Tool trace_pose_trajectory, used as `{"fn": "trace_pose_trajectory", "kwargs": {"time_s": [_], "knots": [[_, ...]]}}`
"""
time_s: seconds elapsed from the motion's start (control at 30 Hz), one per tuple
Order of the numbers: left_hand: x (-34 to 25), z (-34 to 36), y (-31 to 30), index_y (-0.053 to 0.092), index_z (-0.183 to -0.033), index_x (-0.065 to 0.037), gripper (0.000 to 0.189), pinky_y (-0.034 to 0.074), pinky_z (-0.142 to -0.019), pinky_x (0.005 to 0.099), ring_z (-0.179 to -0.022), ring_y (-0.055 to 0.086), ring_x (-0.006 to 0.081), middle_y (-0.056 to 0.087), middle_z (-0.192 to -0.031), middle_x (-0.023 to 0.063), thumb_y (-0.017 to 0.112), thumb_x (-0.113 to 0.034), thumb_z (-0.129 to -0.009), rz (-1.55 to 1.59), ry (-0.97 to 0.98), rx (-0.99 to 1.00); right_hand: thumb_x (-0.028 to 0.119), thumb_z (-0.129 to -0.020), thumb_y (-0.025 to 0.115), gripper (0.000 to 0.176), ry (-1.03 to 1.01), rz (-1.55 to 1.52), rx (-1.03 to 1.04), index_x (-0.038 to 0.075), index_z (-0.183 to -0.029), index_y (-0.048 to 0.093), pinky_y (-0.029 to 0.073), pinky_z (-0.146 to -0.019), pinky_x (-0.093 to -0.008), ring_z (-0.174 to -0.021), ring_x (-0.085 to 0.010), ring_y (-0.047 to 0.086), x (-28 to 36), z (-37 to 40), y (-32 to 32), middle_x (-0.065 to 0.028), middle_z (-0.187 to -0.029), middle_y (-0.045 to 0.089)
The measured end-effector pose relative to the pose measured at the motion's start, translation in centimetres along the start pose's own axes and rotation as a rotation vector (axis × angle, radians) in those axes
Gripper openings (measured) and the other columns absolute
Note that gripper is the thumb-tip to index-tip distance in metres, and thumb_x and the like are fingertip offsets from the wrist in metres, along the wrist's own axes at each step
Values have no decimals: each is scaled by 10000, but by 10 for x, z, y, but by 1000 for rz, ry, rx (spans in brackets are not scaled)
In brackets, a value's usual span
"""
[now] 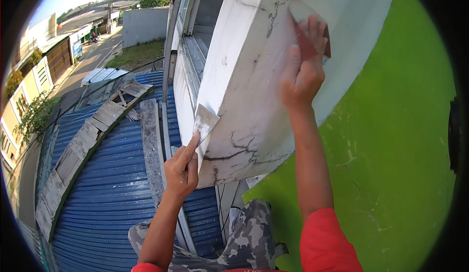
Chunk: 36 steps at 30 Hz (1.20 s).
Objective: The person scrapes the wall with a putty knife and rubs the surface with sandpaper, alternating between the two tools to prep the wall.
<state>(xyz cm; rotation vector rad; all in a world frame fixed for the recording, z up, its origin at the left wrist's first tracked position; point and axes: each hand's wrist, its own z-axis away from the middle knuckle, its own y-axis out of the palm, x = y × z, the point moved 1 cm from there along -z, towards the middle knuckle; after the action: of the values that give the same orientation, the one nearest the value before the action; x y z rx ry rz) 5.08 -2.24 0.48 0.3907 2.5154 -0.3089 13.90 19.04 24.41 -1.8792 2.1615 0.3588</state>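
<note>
My left hand (181, 167) grips a putty knife (205, 119), index finger stretched along it toward the wide, white-smeared blade. The blade lies at the left edge of a cracked white wall ledge (244, 101). Higher up on the right, my right hand (305, 71) holds a folded sheet of reddish-brown sandpaper (305, 46) against the white surface, fingers over it and slightly blurred. Dark branching cracks (239, 150) run across the lower part of the ledge, and finer ones show near its top.
Bright green wall (391, 174) fills the right side. Below on the left is a blue corrugated roof (112, 184) with weathered boards (80, 152) on it. A window frame (188, 27) stands left of the ledge. My camouflage-clad legs (246, 233) are underneath; a street (93, 59) lies beyond.
</note>
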Motion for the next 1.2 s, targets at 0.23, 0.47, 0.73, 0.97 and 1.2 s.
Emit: {"fn": "trace_pose_trajectory", "kwargs": {"time_s": [0.23, 0.47, 0.73, 0.97, 1.2], "knots": [[0, 14, -12, 699, -1367, -134, 613, 361, -433, 305, -474, 416, 135, 472, -651, 9, 650, 79, -794, -303, 210, -68, 121, -950, 495, 442, -9, 41, 365, 1, -1340, 665, 338, -1209, -523, -1443, -400, 473, 31, 119, -34, -167, -1484, 587], [-20, 6, -19, 701, -1333, -56, 558, 405, -477, 311, -498, 458, 172, 496, -652, 53, 642, 110, -804, -423, 221, -16, 194, -1034, 549, 406, 55, 8, -23, -13, -1372, 638, 299, -1214, -541, -1466, -417, 426, 9, 12, 2, -169, -1526, 542], [14, 61, -12, 678, -1388, -138, 616, 414, -458, 319, -491, 494, 173, 514, -680, 22, 703, 44, -801, -380, 108, 16, 156, -1086, 449, 408, 206, 131, 107, -87, -1380, 590, 377, -1167, -539, -1424, -475, 458, -38, 81, -51, -254, -1482, 553], [19, 72, 6, 629, -1424, -79, 537, 454, -517, 308, -550, 565, 216, 662, -808, 124, 604, 71, -909, -46, -102, -94, 210, -1110, 432, 429, -19, 108, 67, -68, -1395, 592, 355, -1174, -555, -1444, -464, 439, -16, 69, -23, -235, -1505, 540], [26, 21, -6, 646, -1408, -96, 424, 541, -886, 298, -984, 745, 203, 762, -1136, 207, 591, -26, -994, 387, -342, 167, 194, -1107, 469, 382, 153, -23, 40, -16, -1389, 618, 433, -1141, -447, -1429, -373, 492, -23, -26, -10, -132, -1496, 583]]}}
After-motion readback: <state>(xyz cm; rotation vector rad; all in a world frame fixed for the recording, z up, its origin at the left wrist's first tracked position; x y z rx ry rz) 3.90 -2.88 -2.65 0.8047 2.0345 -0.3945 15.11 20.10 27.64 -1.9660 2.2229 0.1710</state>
